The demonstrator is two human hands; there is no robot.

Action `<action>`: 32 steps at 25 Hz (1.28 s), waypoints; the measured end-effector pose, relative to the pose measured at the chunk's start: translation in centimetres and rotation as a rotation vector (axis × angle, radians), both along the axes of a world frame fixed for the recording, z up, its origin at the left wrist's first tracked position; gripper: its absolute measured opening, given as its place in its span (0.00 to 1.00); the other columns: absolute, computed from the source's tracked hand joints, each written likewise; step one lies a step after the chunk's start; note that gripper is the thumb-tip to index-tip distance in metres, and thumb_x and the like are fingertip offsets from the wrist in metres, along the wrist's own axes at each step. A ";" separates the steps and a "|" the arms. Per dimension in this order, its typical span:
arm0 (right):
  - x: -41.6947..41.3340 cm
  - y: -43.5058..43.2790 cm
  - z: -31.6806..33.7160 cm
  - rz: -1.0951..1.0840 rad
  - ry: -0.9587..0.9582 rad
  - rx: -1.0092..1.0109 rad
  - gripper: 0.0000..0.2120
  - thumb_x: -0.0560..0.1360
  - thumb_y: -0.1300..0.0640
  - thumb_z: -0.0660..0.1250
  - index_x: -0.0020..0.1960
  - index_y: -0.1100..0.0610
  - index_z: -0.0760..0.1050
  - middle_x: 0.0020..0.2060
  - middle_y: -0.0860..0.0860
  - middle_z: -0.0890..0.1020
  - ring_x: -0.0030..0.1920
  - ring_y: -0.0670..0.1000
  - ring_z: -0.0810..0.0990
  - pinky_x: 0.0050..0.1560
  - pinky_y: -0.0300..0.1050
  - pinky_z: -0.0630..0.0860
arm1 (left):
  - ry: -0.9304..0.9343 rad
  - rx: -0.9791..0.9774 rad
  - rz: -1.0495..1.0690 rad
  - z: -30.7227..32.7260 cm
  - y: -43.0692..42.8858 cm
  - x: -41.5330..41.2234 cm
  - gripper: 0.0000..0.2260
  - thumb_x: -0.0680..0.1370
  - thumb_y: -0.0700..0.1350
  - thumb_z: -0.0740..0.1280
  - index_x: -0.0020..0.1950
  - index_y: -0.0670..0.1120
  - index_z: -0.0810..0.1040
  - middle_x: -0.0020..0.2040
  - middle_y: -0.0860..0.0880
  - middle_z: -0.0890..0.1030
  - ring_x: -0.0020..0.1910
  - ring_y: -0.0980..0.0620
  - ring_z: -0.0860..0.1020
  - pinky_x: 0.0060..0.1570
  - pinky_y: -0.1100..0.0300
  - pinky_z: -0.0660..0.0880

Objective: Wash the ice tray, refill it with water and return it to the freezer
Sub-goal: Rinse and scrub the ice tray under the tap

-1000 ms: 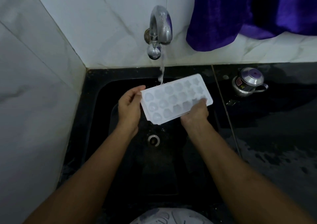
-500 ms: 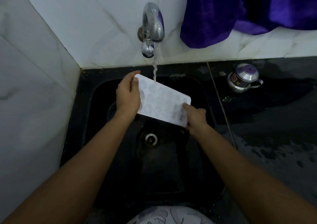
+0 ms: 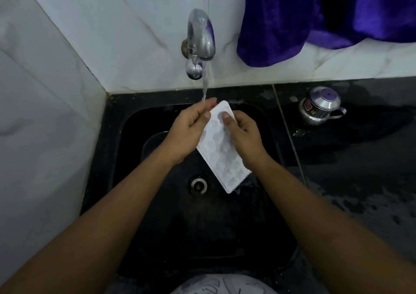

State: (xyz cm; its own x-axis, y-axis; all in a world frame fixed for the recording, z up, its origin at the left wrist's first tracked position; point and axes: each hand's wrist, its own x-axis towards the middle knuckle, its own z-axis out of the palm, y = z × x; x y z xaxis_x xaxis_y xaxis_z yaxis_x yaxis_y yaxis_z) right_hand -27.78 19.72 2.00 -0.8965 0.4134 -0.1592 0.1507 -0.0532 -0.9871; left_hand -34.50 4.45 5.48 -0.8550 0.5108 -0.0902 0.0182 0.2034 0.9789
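Holding the ice tray (image 3: 221, 149) over the black sink (image 3: 112, 136), both bare forearms reach forward from the bottom of the view. The left hand (image 3: 188, 131) has its grip closed on the tray's left long edge, fingers just under the tap (image 3: 201, 39), where the stream of water (image 3: 205, 86) strikes them. The right hand (image 3: 244, 134) clamps the right edge, its thumb pressed into a cell near the far end. The tray tilts lengthwise, far end below the tap, near end lowered just right of the drain (image 3: 198, 184), its moulded cells facing up. Right of the tap, a steel pot (image 3: 319, 106) stands on the wet dark desk (image 3: 360, 170), and purple cloth (image 3: 315, 12) hangs above.
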 end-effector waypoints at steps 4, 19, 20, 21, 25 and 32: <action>-0.2 -0.1 0.1 -0.139 -0.045 -0.106 0.13 0.83 0.46 0.66 0.55 0.57 0.80 0.45 0.48 0.87 0.44 0.46 0.86 0.41 0.40 0.82 | -0.104 0.041 -0.048 0.1 -0.9 -0.9 0.15 0.87 0.37 0.60 0.71 0.46 0.79 0.60 0.48 0.86 0.55 0.56 0.84 0.56 0.61 0.81; -2.5 -5.0 1.9 0.004 -0.267 0.239 0.38 0.81 0.31 0.53 0.82 0.52 0.54 0.79 0.57 0.65 0.78 0.58 0.66 0.76 0.63 0.65 | -0.419 0.453 0.489 0.9 3.3 2.3 0.13 0.87 0.45 0.63 0.70 0.47 0.80 0.62 0.43 0.86 0.62 0.44 0.85 0.65 0.48 0.81; -2.0 -5.3 1.5 0.100 -0.270 0.332 0.39 0.80 0.29 0.50 0.84 0.48 0.47 0.83 0.56 0.55 0.82 0.58 0.55 0.80 0.63 0.56 | -0.483 0.498 0.497 1.2 3.3 2.3 0.13 0.87 0.45 0.63 0.71 0.47 0.80 0.62 0.43 0.86 0.63 0.44 0.84 0.66 0.48 0.81; -1.4 -5.4 1.3 0.161 -0.256 0.351 0.39 0.80 0.28 0.48 0.84 0.44 0.43 0.84 0.54 0.47 0.84 0.56 0.47 0.82 0.61 0.48 | -0.535 0.529 0.479 1.3 3.2 2.2 0.14 0.88 0.45 0.62 0.72 0.48 0.79 0.63 0.43 0.86 0.64 0.44 0.84 0.66 0.48 0.80; 0.0 -5.2 0.6 0.256 -0.156 0.337 0.32 0.85 0.38 0.51 0.84 0.43 0.43 0.85 0.50 0.46 0.84 0.51 0.42 0.83 0.60 0.46 | -0.628 0.532 0.455 1.3 3.2 2.0 0.15 0.87 0.45 0.62 0.74 0.47 0.77 0.61 0.43 0.85 0.60 0.43 0.83 0.67 0.44 0.79; -0.2 -3.1 2.5 0.079 0.041 -0.168 0.16 0.86 0.51 0.59 0.70 0.56 0.76 0.58 0.56 0.85 0.59 0.55 0.85 0.64 0.61 0.80 | -0.194 0.162 0.435 0.0 1.4 -0.3 0.12 0.85 0.41 0.66 0.68 0.43 0.81 0.62 0.42 0.84 0.57 0.48 0.84 0.58 0.50 0.81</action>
